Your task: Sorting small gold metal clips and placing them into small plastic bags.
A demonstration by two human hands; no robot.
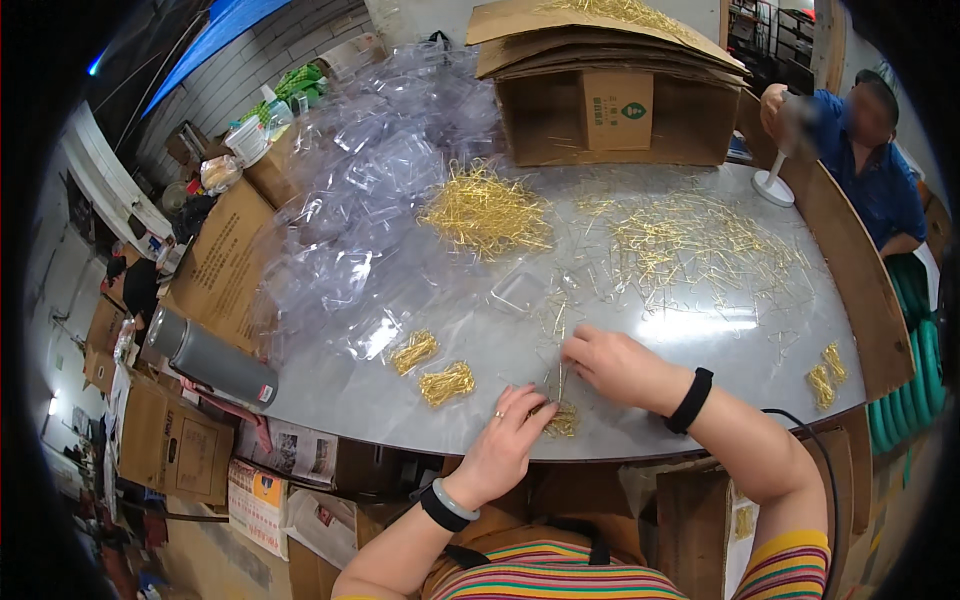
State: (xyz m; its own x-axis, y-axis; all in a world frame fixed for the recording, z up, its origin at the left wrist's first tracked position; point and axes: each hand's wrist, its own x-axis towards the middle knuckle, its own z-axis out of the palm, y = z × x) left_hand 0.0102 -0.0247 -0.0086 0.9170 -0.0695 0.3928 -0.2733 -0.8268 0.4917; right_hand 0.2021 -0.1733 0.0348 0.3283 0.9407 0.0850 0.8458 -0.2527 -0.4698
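My left hand (508,440) is at the table's near edge, its fingers bent and pressed together against a small bunch of gold wire hooks (563,421). Just beyond it, my right hand (625,368) pinches thin gold wire at its fingertips; a strand runs down toward the bunch. The exact grip is partly hidden by the fingers. Two neat gold hook bundles (446,384) lie left of my left hand. Ahead of my hands, a few loose hooks (558,310) lie beside a clear plastic box (518,291).
A tangled hook pile (487,212) and scattered hooks (690,245) cover the far table. Clear plastic boxes (390,170) heap up at left, near a grey bottle (215,355). Cardboard (615,110) stands behind. Two bundles (822,385) lie far right. A person (860,160) holds a white stand (773,187).
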